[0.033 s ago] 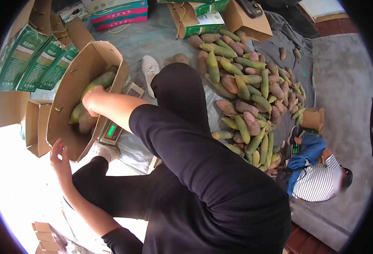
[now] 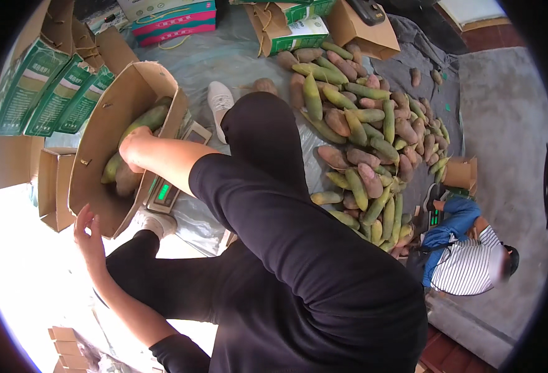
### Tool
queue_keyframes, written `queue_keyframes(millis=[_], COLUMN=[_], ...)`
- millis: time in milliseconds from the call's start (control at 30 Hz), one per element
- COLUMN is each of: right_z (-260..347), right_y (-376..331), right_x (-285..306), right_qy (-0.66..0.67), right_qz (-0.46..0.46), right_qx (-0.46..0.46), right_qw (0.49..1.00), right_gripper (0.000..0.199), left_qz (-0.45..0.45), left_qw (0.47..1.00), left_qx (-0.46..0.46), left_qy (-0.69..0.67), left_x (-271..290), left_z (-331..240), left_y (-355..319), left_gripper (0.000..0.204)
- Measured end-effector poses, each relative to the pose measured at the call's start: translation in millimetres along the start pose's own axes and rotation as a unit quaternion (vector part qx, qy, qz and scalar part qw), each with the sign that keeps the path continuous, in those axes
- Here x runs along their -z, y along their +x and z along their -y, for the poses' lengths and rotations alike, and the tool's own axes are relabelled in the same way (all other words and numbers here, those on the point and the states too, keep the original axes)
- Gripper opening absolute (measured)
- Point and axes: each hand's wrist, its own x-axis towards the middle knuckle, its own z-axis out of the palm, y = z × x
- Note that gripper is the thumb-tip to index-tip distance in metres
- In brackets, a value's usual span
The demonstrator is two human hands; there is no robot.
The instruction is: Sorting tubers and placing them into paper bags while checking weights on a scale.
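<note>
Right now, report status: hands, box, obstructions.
Right hand inside cardboard box, on the fruit. Left hand steadying box's lower edge. Scale under box; nothing blocking.

Just one view here, a head-worn fisheye looking pretty much straight down over the person's own dark-clad shoulder and knee. It sits close above the body, so the torso fills the lower middle and both forearms come up from the bottom edge. The right hand (image 2: 132, 144) lands upper left of centre, inside the open cardboard box (image 2: 109, 121); the left hand (image 2: 88, 239) sits just below it at the box's lower rim. Beyond the hands, toward the top and right, the lens takes in the floor with the pile of long green and brown fruits (image 2: 367, 137). Straight edges bow near the round black rim, and the lower left is blown out white.
</note>
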Motion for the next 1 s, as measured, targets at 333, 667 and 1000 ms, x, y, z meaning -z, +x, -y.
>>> queue_keyframes(millis=[333, 667, 1000], right_z=[-50.0, -255.4, -365.3], right_y=[-69.4, -272.4, -367.8], right_x=[106.8, 177.6, -111.3], right_qy=[-0.053, 0.417, 0.527], right_qz=[-0.052, -0.209, -0.166], right_qx=[0.16, -0.127, -0.458], right_qw=[0.984, 0.875, 0.696], right_gripper=[0.032, 0.033, 0.021], left_qz=[0.003, 0.029, 0.019], left_qw=[0.999, 0.999, 0.999], left_qx=[-0.038, -0.021, -0.008], left_qy=[0.02, 0.006, 0.045], left_x=[4.1, -2.0, 8.3], left_z=[37.3, 25.7, 34.2], left_y=[8.0, 16.4, 12.0], left_gripper=[0.031, 0.03, 0.03])
